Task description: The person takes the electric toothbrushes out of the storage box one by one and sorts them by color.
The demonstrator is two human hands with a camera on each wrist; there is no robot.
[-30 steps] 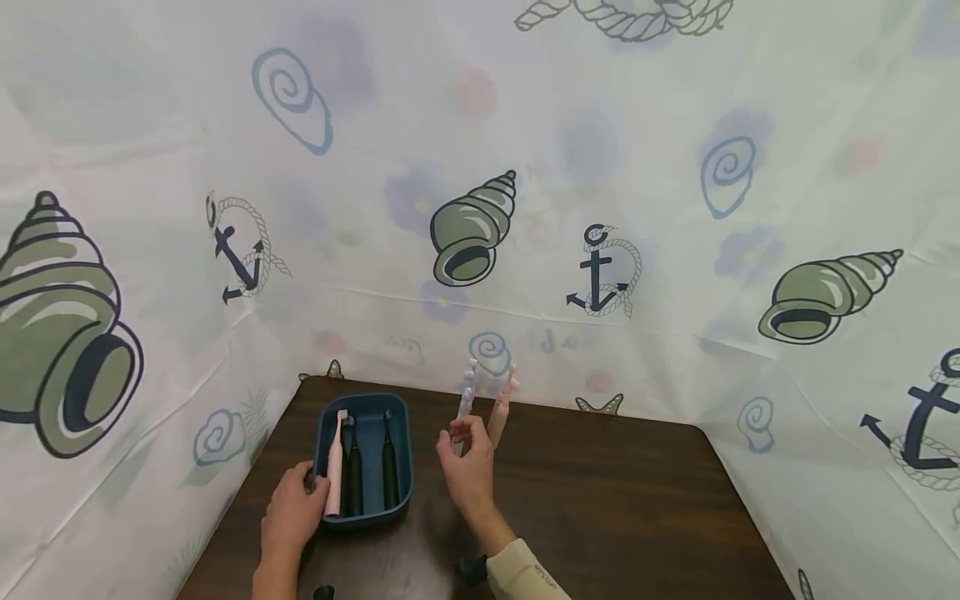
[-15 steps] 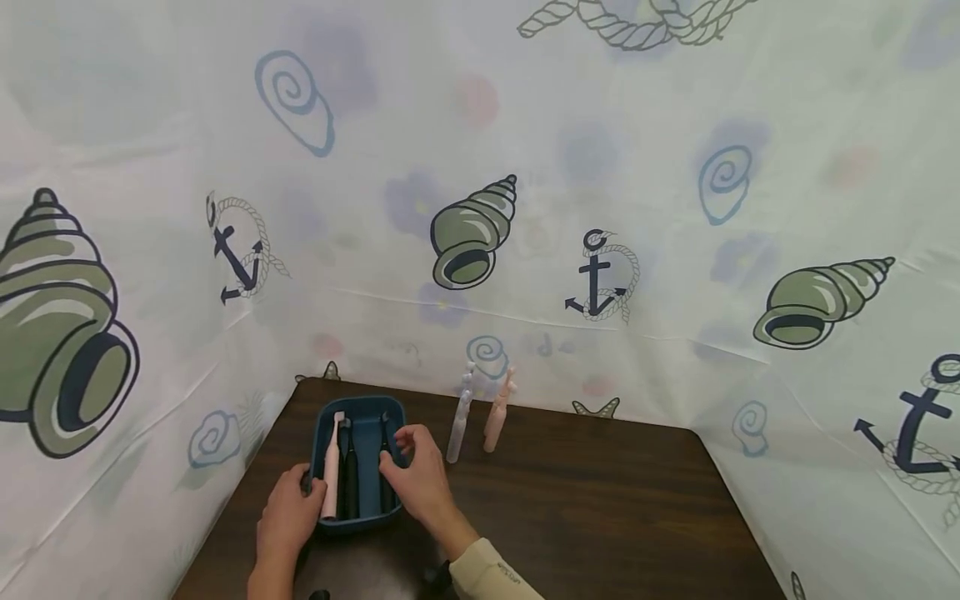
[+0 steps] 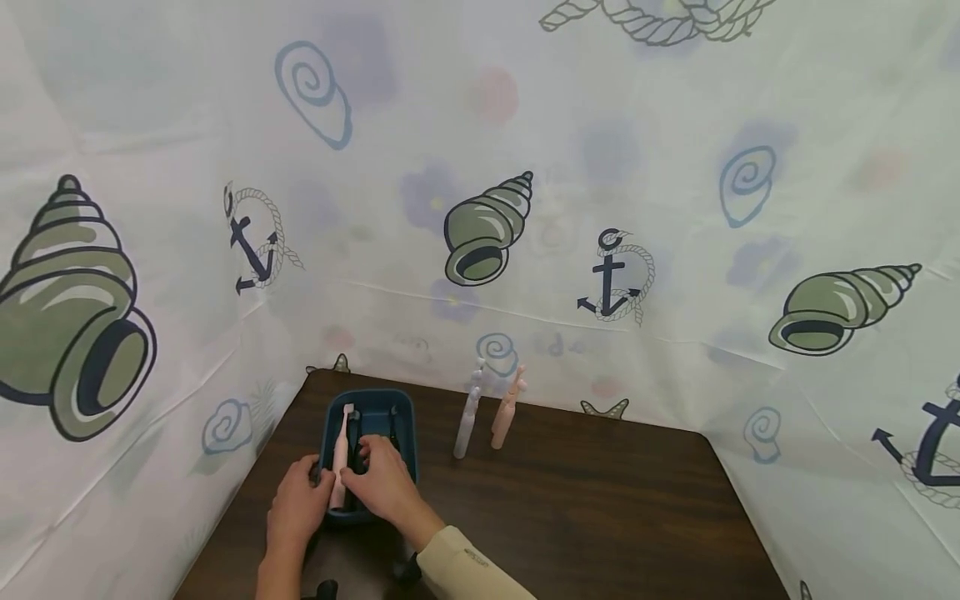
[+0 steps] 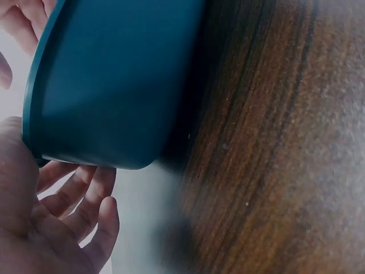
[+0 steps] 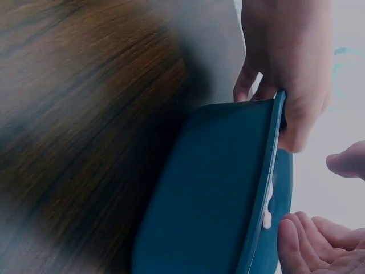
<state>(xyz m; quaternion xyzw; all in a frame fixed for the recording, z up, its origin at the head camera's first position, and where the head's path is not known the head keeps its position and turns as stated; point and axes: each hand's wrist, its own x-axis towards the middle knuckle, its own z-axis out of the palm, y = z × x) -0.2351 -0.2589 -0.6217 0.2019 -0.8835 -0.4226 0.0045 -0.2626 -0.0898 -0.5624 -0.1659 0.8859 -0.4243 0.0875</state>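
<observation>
A dark blue open box (image 3: 407, 408) holds a pink electric toothbrush (image 3: 341, 446) along its left side and two black toothbrushes, one beside the pink one (image 3: 355, 423) and one further right (image 3: 393, 423). My left hand (image 3: 297, 507) grips the box's left rim; the left wrist view has its thumb at the rim and its fingers (image 4: 80, 200) against the outer wall. Over the box hovers my right hand (image 3: 388, 483), thumb by the pink toothbrush, partly hiding the black ones. In the right wrist view its thumb and fingers (image 5: 308, 242) stand apart with nothing between them.
Right of the box are two slim sticks with knobbed tops, one whitish (image 3: 467, 423) and one peach (image 3: 506, 417). All sit on a dark brown wooden table (image 3: 600, 500), before a hanging sheet (image 3: 637, 150) printed with shells and anchors. Small dark objects (image 3: 327, 588) lie near the front edge.
My right hand has moved left, from beside the whitish stick, across the box's right side, to above the pink toothbrush. The left hand keeps its hold on the rim.
</observation>
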